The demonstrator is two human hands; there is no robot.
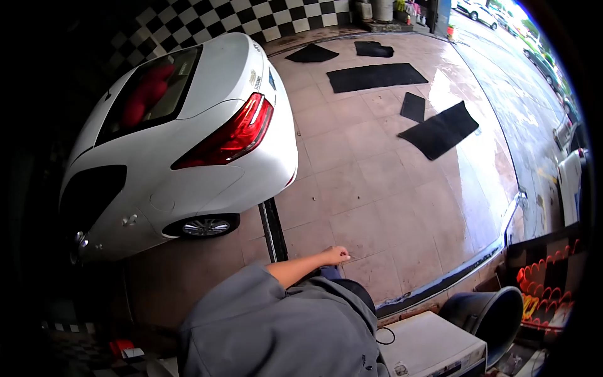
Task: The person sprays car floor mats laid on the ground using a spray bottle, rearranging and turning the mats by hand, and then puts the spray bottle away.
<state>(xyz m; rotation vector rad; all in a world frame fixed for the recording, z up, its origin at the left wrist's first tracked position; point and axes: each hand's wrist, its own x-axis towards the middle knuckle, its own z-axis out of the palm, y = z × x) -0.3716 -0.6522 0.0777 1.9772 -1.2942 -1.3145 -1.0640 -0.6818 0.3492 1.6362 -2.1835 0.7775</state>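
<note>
My left hand (337, 254) is held in front of my body, over the tiled floor (358, 220). Its fingers look curled closed, and whatever they hold, if anything, cannot be made out. The forearm comes out of a grey sleeve (251, 283). My right hand does not show. To the left stands a white car (220, 182) with its rear corner and red tail light (235, 135) toward me, apart from the hand. Farther out, black floor mats lie flat, among them a long mat (377, 77) and a tilted one (441, 130).
A dark drain channel (273, 229) runs along the floor beside the car. A white box-like cabinet (433, 345), a large dark bucket (502, 320) and a coiled orange hose (546, 283) are at lower right. Beyond the wet edge lies a street with parked cars (478, 14).
</note>
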